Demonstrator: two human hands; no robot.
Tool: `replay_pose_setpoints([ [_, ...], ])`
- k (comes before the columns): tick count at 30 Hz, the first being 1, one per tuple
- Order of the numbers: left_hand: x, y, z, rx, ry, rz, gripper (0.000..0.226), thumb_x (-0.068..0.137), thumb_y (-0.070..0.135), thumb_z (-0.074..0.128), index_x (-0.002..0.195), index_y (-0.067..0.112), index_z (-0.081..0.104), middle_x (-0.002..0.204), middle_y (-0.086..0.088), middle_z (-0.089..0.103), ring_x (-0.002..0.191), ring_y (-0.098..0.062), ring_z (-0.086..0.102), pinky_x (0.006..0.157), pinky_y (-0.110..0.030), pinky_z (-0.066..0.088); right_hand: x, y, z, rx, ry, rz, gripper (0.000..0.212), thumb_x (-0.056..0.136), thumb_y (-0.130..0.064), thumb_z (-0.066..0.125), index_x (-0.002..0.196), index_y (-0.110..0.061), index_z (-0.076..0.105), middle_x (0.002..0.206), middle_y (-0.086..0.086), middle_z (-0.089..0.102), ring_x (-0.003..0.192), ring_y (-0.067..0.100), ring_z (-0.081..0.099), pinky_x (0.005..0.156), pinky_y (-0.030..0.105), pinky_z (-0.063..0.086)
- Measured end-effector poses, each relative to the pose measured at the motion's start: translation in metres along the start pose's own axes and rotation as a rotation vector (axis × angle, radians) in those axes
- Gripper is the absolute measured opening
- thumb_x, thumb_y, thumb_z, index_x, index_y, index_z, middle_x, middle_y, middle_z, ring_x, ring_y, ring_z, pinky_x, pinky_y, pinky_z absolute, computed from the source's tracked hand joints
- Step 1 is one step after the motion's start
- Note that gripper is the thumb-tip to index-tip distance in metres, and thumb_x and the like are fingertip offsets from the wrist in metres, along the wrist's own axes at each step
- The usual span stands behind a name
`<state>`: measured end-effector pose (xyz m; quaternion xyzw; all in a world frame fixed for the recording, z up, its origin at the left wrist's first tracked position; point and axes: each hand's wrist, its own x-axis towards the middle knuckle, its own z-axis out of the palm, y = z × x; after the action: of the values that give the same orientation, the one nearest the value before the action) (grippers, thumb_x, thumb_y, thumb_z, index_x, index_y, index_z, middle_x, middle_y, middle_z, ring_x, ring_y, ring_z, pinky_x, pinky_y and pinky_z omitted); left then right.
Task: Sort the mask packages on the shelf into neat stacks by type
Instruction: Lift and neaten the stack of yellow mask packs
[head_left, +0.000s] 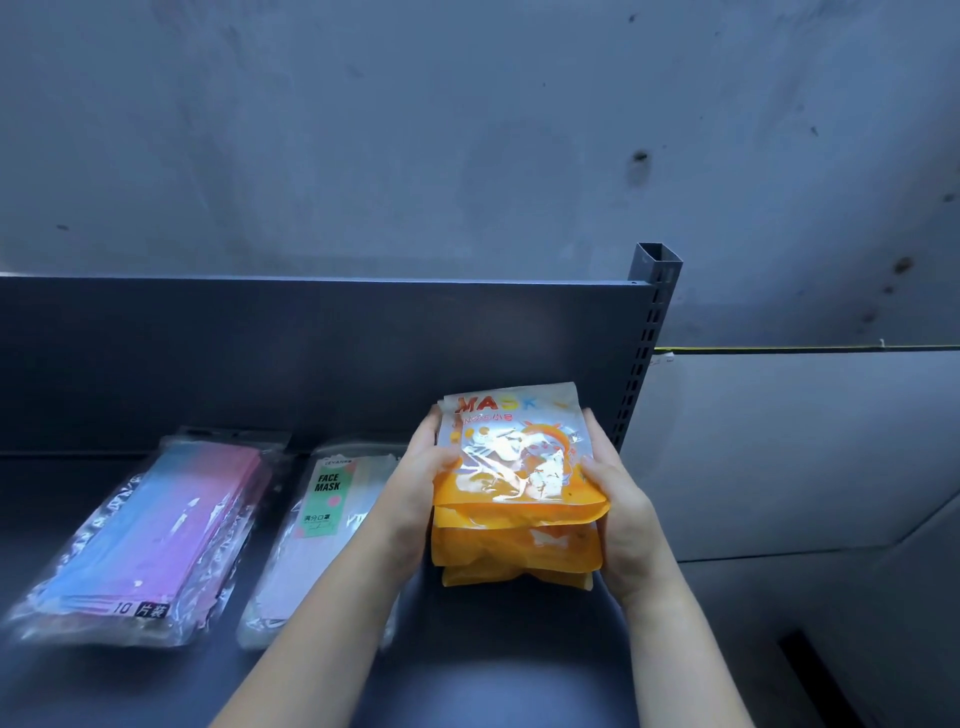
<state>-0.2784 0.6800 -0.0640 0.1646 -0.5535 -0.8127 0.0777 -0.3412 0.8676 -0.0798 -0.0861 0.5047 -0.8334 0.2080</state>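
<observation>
The orange mask packs (517, 499) sit in a stack at the right end of the shelf (519, 670), squeezed between both hands, with their long axis running away from the person toward the back panel (311, 358). The left hand (415, 499) presses the stack's left edge and the right hand (618, 512) its right edge, so the stack lies directly between the palms and neither hand is nearer. On both sides the fingers are curled round the edges, thumbs on top, holding the packs. The lower packs stick out toward the person and are not flush with the top one, so the squaring-up seems unfinished. The top pack has a glossy clear window with a cartoon print, the word "MASK" in red along its far end and an orange band at its near end.

Just beside to the left lies a stack of white "FACE MASK" packs (322, 525), partly hidden by the left forearm. Further left is a stack of pink-and-blue packs (150, 540). A slotted upright post (649, 338) stands behind the right hand.
</observation>
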Motion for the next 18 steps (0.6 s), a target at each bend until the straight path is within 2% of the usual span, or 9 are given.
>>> replay_pose_setpoints([
  [3,0.004,-0.004,-0.005,0.001,0.031,-0.015,0.091,0.086,0.021,0.066,0.165,0.033,0.023,0.138,-0.01,0.064,0.107,-0.03,0.077,0.084,-0.045,0.063,0.0,0.001,-0.003,0.001,-0.009,-0.006,0.063,0.101,-0.035,0.057,0.16,-0.033,0.035,0.147,0.008,0.062,0.127,0.034,0.067,0.105,0.057,0.054],
  [5,0.006,-0.005,-0.006,-0.002,0.047,-0.039,0.096,0.077,0.031,0.069,0.164,0.033,0.027,0.137,-0.012,0.066,0.106,-0.031,0.077,0.086,-0.047,0.064,0.002,0.001,-0.003,0.064,0.011,0.052,0.059,0.105,-0.043,0.05,0.16,-0.025,0.038,0.147,0.013,0.062,0.129,0.038,0.064,0.109,0.06,0.05],
  [7,0.005,-0.005,-0.004,-0.001,0.07,-0.071,0.09,0.076,0.036,0.07,0.159,0.031,0.035,0.132,-0.012,0.07,0.103,-0.032,0.078,0.085,-0.048,0.064,0.001,0.0,-0.002,0.085,0.011,0.102,0.055,0.109,-0.05,0.039,0.151,-0.017,0.051,0.141,0.019,0.065,0.127,0.039,0.066,0.101,0.055,0.057],
  [10,0.007,-0.01,-0.003,-0.038,0.083,-0.12,0.072,0.08,0.039,0.071,0.146,0.022,0.05,0.122,-0.014,0.077,0.104,-0.034,0.078,0.085,-0.048,0.063,-0.001,-0.002,0.002,0.13,0.026,0.153,0.056,0.108,-0.053,0.035,0.13,-0.015,0.07,0.129,0.019,0.073,0.113,0.036,0.074,0.085,0.046,0.065],
  [13,0.006,-0.013,-0.002,-0.035,0.082,-0.207,0.05,0.096,0.043,0.066,0.138,0.017,0.059,0.116,-0.016,0.079,0.106,-0.036,0.077,0.086,-0.048,0.063,0.0,0.001,0.002,0.092,0.049,0.173,0.062,0.1,-0.058,0.041,0.133,-0.013,0.067,0.126,0.019,0.074,0.11,0.035,0.075,0.086,0.047,0.065],
  [15,0.008,-0.015,-0.004,-0.022,0.074,-0.232,0.049,0.098,0.047,0.063,0.137,0.017,0.06,0.116,-0.016,0.079,0.106,-0.036,0.077,0.086,-0.047,0.063,0.003,0.005,-0.002,0.085,0.045,0.193,0.067,0.093,-0.062,0.044,0.132,-0.013,0.067,0.124,0.018,0.075,0.108,0.034,0.076,0.086,0.048,0.064],
  [18,0.009,-0.016,-0.004,-0.016,0.065,-0.221,0.054,0.094,0.049,0.065,0.138,0.018,0.06,0.119,-0.015,0.078,0.107,-0.035,0.077,0.087,-0.048,0.063,0.005,0.006,-0.003,0.059,0.055,0.197,0.07,0.093,-0.065,0.043,0.134,-0.013,0.066,0.125,0.018,0.075,0.111,0.034,0.075,0.089,0.049,0.063],
])
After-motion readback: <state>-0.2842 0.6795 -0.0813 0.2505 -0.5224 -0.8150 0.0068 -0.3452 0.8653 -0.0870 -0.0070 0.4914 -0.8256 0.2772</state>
